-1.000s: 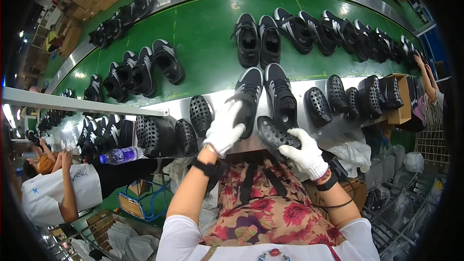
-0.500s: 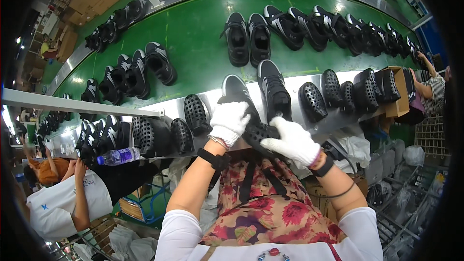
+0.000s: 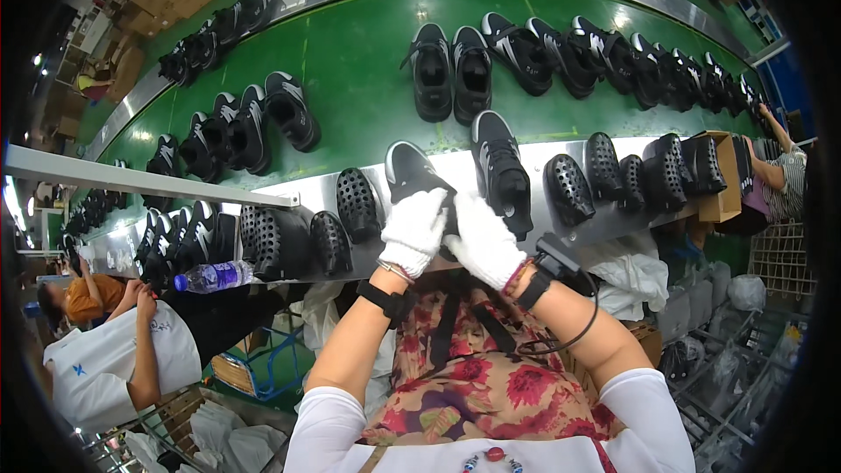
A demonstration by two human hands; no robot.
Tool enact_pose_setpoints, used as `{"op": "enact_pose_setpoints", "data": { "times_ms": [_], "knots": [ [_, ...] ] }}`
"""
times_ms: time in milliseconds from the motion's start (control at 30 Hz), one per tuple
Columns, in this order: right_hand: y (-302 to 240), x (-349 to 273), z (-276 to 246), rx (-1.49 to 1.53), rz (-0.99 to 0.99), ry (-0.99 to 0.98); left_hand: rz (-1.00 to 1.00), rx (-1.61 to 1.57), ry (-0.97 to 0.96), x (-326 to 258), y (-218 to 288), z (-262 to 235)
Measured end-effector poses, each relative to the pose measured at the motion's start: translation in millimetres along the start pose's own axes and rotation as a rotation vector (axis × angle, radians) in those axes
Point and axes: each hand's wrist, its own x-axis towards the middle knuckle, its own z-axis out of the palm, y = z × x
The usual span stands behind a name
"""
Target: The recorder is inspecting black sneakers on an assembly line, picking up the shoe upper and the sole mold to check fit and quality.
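Forearms [image 3: 350,349] angled inward — left hand [image 3: 413,229] gripping shoe [image 3: 412,170], right hand [image 3: 484,243] alongside.

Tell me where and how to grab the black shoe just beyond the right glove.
Grip the black shoe at its heel, probably best from the near right: the toe points away, the heel faces the wearer with the opening up, and the right hand crowds its left side. Thumb likely inside, fingers behind.
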Motion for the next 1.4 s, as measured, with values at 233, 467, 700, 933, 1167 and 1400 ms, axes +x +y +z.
{"op": "enact_pose_setpoints", "data": {
  "times_ms": [233, 467, 700, 933, 1167, 1400],
  "knots": [
    [6.7, 6.4, 24.6, 0.103, -0.081, 0.145, 0.073, -0.030, 0.104, -6.4, -8.4, -1.7],
    [34.7, 13.6, -18.1, 0.202, 0.051, -0.171, -0.584, -0.212, -0.021, -56.2, 17.9, 8.6],
    [38.2, 42.3, 47.6, 0.000, 0.066, -0.047, -0.967, 0.020, -0.127, 8.2, 5.4, 28.2],
    [42.8, 33.6, 18.2, 0.285, 0.191, -0.140, -0.640, 0.005, 0.121, -27.3, 4.6, 28.2],
    [36.5, 56.1, 28.0, 0.077, -0.100, 0.070, -0.110, 0.098, 0.019, -19.2, -18.6, 39.1],
    [48.4, 41.3, 40.4, 0.393, -0.060, 0.085, -0.110, 0.055, 0.013, -32.1, 3.3, 12.1]
  ]
}}
